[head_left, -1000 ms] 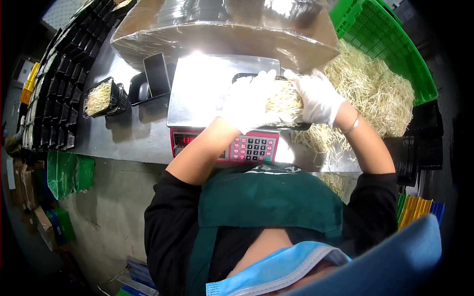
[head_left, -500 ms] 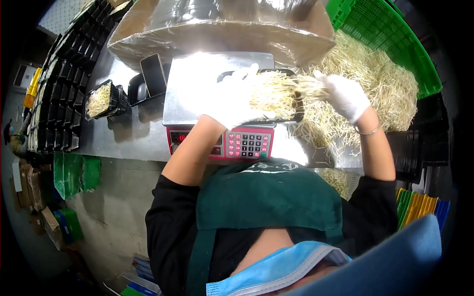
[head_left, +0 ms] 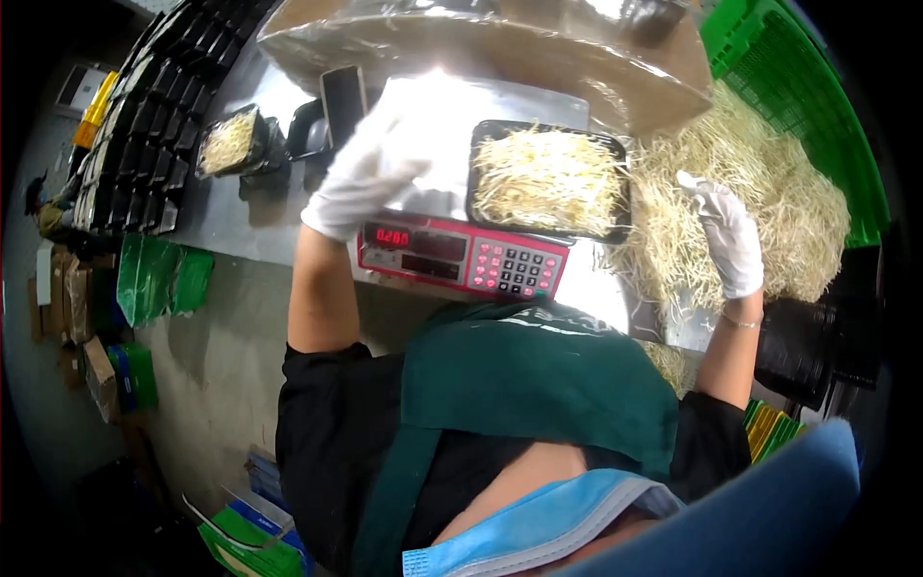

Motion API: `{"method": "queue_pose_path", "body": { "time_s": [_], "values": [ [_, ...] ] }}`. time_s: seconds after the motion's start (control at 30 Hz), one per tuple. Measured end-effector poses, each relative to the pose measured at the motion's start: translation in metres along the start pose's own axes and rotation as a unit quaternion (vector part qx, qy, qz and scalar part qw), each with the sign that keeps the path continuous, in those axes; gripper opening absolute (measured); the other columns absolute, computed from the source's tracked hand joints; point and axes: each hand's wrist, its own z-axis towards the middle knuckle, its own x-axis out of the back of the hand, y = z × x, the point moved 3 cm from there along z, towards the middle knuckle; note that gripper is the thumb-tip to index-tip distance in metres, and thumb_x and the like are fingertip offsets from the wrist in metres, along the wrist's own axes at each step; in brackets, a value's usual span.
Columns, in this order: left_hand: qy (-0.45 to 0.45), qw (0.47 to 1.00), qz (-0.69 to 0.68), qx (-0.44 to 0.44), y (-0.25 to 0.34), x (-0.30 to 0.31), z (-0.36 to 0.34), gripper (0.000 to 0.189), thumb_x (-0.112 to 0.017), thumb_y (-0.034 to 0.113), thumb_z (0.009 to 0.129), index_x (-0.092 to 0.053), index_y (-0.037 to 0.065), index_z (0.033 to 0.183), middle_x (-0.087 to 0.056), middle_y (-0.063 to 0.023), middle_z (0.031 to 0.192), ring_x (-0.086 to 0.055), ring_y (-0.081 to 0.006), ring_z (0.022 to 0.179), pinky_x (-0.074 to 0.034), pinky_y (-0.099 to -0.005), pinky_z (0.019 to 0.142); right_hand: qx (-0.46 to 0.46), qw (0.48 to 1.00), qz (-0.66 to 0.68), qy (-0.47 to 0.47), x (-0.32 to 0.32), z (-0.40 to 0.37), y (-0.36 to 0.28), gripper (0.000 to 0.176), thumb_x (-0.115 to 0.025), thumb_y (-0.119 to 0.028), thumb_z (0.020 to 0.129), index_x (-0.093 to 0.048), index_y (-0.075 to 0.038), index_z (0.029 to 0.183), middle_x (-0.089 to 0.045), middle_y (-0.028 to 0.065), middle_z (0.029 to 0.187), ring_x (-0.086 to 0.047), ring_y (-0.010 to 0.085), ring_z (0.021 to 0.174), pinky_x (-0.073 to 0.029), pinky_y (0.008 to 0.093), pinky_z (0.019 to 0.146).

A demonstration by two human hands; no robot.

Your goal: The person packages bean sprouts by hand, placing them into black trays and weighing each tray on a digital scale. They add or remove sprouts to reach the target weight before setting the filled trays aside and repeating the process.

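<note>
Table [head_left: 223, 213] fills most of what I can watch from my station, its metal top running across in front of the person. Heaped on it is the big pile of sprouts [head_left: 784, 197], at three o'clock from the scale [head_left: 447, 197]. The black tray [head_left: 626, 207], filled with sprouts, rests on the right part of the scale's platform, and its long axis runs from nine to three, with the three o'clock end tipped a touch toward four.

It sits between the two hands, which are well apart, and I see neither one touching it. From the left hand [head_left: 365, 183] the tray lies at three o'clock, across a narrow strip of platform; that hand is blurred by motion, its fingers spread and seemingly with nothing in them. From the right hand [head_left: 726, 236] it lies between nine and ten; those fingers hover over the pile, and whether they pinch any strands I can't tell. I judge the left fingertips slightly nearer the tray, though the blur makes it close. Smallest of all, red digits [head_left: 392, 237] glow at the scale's lower left, toward eight.
</note>
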Motion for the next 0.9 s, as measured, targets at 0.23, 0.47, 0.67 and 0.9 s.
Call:
{"method": "queue_pose_path", "body": {
  "time_s": [0.23,0.47,0.67,0.9],
  "values": [
    [0.130,0.975,0.179,-0.033,-0.036,-0.024,0.033,0.052,-0.053,0.028,0.095,-0.041,-0.003,0.135,-0.047,-0.0206,0.133,-0.050,-0.0329,0.121,-0.037,-0.0373,0.106,0.321,0.939,-0.094,-0.083,-0.090,0.079,-0.133,0.047,-0.060,-0.022,0.089,-0.050,-0.013,0.134,-0.059,0.0189,0.120,-0.057,0.0360,0.110,-0.046,0.0400,0.095],
    [0.056,0.964,0.246,-0.085,0.001,-0.106,0.024,0.075,-0.055,0.049,0.089,-0.034,0.001,0.143,-0.040,-0.0231,0.142,-0.035,-0.0387,0.133,-0.023,-0.0471,0.112,0.243,0.954,-0.069,-0.158,-0.079,0.079,-0.098,0.030,-0.066,-0.014,0.082,-0.063,-0.009,0.111,-0.064,0.0127,0.100,-0.060,0.0313,0.089,-0.049,0.0365,0.079],
    [-0.009,0.949,0.314,-0.022,-0.008,-0.113,0.033,0.066,-0.054,0.049,0.090,-0.044,0.003,0.138,-0.043,-0.0187,0.142,-0.039,-0.0369,0.131,-0.023,-0.0494,0.111,0.010,0.992,0.121,0.040,-0.022,0.041,-0.051,0.023,-0.065,-0.017,0.089,-0.066,-0.005,0.109,-0.065,0.0028,0.096,-0.059,0.0119,0.084,-0.048,0.0252,0.074],
    [0.027,0.932,0.340,-0.123,0.007,-0.073,0.036,0.062,-0.062,0.039,0.088,-0.046,0.001,0.135,-0.057,-0.0204,0.124,-0.054,-0.0305,0.115,-0.040,-0.0373,0.101,-0.216,0.972,-0.015,-0.091,-0.011,0.007,0.079,0.041,-0.064,-0.017,0.088,-0.057,-0.013,0.129,-0.063,0.0095,0.119,-0.060,0.0171,0.101,-0.048,0.0314,0.089]
  ]
}}
